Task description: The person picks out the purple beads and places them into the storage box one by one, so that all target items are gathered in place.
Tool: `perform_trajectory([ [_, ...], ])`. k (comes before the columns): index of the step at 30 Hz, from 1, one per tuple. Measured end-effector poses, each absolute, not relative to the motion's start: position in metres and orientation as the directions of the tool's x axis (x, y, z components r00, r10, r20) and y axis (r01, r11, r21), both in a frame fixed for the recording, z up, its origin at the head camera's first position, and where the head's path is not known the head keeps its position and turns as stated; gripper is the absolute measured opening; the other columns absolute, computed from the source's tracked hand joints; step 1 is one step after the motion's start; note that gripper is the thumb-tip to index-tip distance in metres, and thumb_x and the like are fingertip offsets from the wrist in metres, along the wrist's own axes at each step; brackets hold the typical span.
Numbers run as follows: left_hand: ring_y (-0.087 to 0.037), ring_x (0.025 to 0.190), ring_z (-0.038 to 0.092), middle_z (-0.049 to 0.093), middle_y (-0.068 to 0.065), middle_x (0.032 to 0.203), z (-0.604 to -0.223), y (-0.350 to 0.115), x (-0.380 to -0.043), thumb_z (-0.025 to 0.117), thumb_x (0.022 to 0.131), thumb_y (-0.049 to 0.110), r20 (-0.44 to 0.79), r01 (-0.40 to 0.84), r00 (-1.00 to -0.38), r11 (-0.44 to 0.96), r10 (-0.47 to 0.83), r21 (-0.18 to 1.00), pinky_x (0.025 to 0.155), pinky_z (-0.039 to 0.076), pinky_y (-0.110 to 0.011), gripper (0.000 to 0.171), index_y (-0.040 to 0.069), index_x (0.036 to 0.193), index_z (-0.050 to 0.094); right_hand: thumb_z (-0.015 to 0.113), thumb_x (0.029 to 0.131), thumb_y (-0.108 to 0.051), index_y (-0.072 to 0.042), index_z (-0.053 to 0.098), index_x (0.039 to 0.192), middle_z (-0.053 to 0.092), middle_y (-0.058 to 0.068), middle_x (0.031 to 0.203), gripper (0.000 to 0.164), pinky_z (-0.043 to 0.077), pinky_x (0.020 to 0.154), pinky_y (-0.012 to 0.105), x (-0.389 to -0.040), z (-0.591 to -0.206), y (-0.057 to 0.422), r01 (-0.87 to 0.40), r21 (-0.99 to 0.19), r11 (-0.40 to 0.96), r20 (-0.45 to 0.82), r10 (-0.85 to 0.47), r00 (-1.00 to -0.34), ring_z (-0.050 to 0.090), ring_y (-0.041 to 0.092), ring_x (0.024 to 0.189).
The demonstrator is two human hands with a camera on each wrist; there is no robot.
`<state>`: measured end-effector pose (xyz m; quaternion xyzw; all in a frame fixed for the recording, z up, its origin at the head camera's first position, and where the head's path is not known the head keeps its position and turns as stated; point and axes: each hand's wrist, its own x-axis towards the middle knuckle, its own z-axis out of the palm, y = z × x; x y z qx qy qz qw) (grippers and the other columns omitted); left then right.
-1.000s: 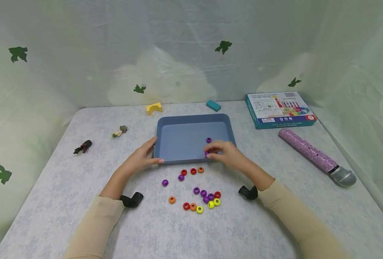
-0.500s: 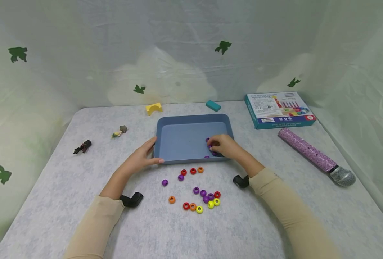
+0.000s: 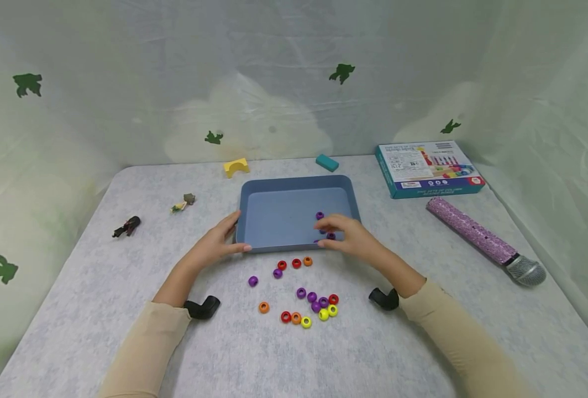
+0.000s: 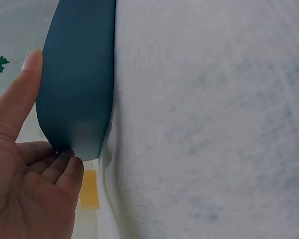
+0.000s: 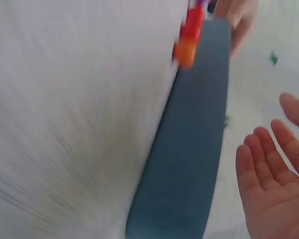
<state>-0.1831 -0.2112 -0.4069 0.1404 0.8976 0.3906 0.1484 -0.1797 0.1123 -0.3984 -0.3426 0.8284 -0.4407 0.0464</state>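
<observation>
A shallow blue tray (image 3: pixel 284 221) lies at mid-table. My left hand (image 3: pixel 219 240) holds its near left corner, thumb at the front rim and fingers along the left side; in the left wrist view the bent fingers touch the tray wall (image 4: pixel 77 89). My right hand (image 3: pixel 348 237) is over the tray's near right part, thumb and fingers apart with nothing between them, as its palm (image 5: pixel 279 199) shows in the right wrist view. Several purple beads lie in the tray near it, one (image 3: pixel 320 215) behind the fingertips and another (image 3: pixel 331 236) between thumb and fingers in this view.
Several loose purple, red, orange and yellow beads (image 3: pixel 316 306) lie before the tray. A yellow arch block (image 3: pixel 236 167) and a teal block (image 3: pixel 327 162) stand behind it. Right are a boxed set (image 3: pixel 430 168) and a glittery microphone (image 3: pixel 483 237); left, small figures (image 3: pixel 127 226).
My right hand has carried a purple bead farther into the tray, let it go among the others, and drawn back a little toward the near rim. The left hand has stayed put.
</observation>
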Motion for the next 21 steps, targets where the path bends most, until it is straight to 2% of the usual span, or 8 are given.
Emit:
perform_trajectory([
  [4,-0.023,0.122,0.014,0.004,-0.007,0.137,-0.407,-0.212,-0.183,0.062,0.068,0.040,-0.158,0.137,-0.916,0.657,0.369,0.741,0.098,0.019,-0.035,0.093,0.013,0.134,0.003,0.061,0.075,-0.020,-0.005,0.053,0.106,0.052,0.010,0.102,0.035,0.043,0.077,0.037,-0.151,-0.399,0.113,-0.538,-0.789,0.298,0.215,-0.686,-0.695,0.048,0.024,0.091],
  [8,-0.021,0.122,0.014,0.004,-0.006,0.137,-0.409,-0.212,-0.184,0.062,0.067,0.043,-0.157,0.140,-0.918,0.668,0.364,0.731,0.098,0.020,-0.034,0.093,0.015,0.134,0.003,0.060,0.075,-0.027,-0.006,0.053,0.106,0.052,0.005,0.103,0.038,0.044,0.077,0.033,-0.131,-0.407,0.116,-0.494,-0.811,0.312,0.117,-0.741,-0.661,0.048,0.019,0.091],
  [14,-0.020,0.122,0.015,0.004,-0.005,0.137,-0.408,-0.211,-0.184,0.062,0.067,0.044,-0.157,0.138,-0.919,0.669,0.361,0.730,0.098,0.020,-0.033,0.094,0.015,0.134,0.003,0.061,0.075,-0.022,-0.015,0.056,0.102,0.054,-0.004,0.099,0.028,0.044,0.075,0.025,-0.116,-0.420,0.123,-0.399,-0.848,0.350,-0.023,-0.776,-0.631,0.049,0.012,0.087],
  [21,-0.020,0.122,0.014,0.004,-0.006,0.137,-0.409,-0.212,-0.184,0.061,0.066,0.046,-0.152,0.143,-0.920,0.669,0.362,0.729,0.098,0.019,-0.033,0.095,0.014,0.134,0.003,0.059,0.077,-0.017,-0.020,0.059,0.096,0.055,-0.011,0.094,0.020,0.043,0.073,0.021,-0.110,-0.427,0.122,-0.467,-0.797,0.383,-0.027,-0.795,-0.606,0.049,0.006,0.083],
])
